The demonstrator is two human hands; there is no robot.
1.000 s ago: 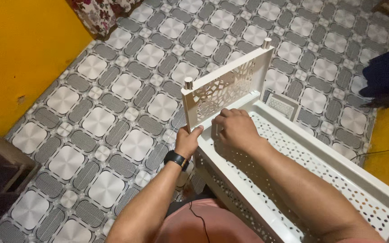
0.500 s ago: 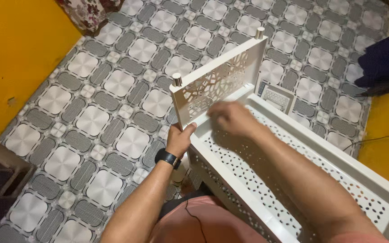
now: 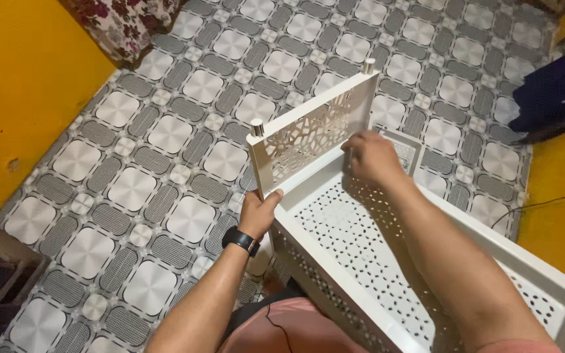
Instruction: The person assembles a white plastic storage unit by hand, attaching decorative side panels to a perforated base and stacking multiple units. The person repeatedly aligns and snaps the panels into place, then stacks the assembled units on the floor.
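Observation:
A white plastic perforated shelf tray (image 3: 335, 238) rests on my lap, tilted away from me. A white lattice end panel (image 3: 312, 134) with two short pegs on top stands upright at its far end. My left hand (image 3: 258, 212), with a black watch on the wrist, grips the near left corner where the panel meets the tray. My right hand (image 3: 373, 157) reaches to the far right corner of the panel, fingers closed against its lower edge.
A small white perforated part (image 3: 403, 151) lies on the grey patterned floor (image 3: 165, 131) just behind the panel. Yellow walls (image 3: 21, 85) stand left and right. Dark blue fabric (image 3: 554, 91) sits at the right, floral cloth (image 3: 122, 23) at top left.
My right hand has slid from the left middle of the panel across to its far right corner. My left hand has kept its grip on the near corner.

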